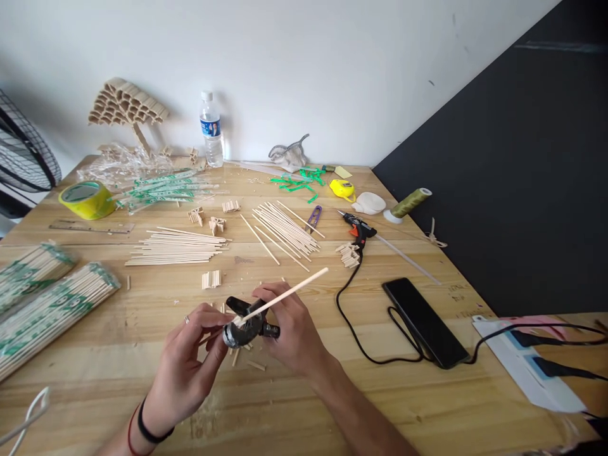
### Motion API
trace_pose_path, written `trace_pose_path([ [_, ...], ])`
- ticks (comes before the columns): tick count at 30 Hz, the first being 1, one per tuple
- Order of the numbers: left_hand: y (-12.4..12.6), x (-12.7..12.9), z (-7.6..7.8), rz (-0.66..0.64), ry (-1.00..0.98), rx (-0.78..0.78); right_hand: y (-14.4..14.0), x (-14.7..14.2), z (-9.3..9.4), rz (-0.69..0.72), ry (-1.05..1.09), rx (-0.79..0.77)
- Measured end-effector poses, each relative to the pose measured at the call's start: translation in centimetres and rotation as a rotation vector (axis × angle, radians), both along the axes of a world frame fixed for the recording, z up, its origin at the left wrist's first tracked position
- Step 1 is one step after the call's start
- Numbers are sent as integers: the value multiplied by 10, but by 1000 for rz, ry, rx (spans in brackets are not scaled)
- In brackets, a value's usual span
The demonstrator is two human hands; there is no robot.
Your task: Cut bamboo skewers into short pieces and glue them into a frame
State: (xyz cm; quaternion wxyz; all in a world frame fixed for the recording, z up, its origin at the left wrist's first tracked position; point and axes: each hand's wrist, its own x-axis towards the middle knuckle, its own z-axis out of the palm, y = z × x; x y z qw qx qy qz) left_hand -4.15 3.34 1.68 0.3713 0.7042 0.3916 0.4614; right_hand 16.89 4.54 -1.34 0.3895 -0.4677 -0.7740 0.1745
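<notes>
My right hand (294, 323) is wrapped around a black hand tool (251, 324) with a curved, worn head, which looks like a cutter. A thin round wooden stick (297, 291) crosses the tool's head and slants up to the right. At its lower left end, my left hand (197, 348) pinches the stick close against the tool's head. The fingers partly hide the tool's jaws. Short cut stick pieces (256, 365) lie on the table beneath both hands. Just beyond them sits a small block of glued stick pieces (211, 279).
Loose sticks (178, 247) lie in two piles, with purple-handled snips (314, 218) by the right one. A glue gun (358, 228), black phone (425, 323) and power strip (527, 364) are at right. Packed sticks (57, 316), tape (87, 199) and a fan (23, 145) are left; a bottle (211, 130) stands behind.
</notes>
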Motion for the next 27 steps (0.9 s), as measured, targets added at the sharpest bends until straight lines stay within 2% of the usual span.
trace_pose_path([
  [8, 0, -1, -1, -1, 15, -4, 0, -3, 4, -31, 3, 12],
  [19, 10, -4, 0, 93, 44, -65, -8, -10, 7, -191, -225, -195],
  [27, 52, -42, -17, 396, 339, -179, -9, -9, 9, -152, -229, -306],
])
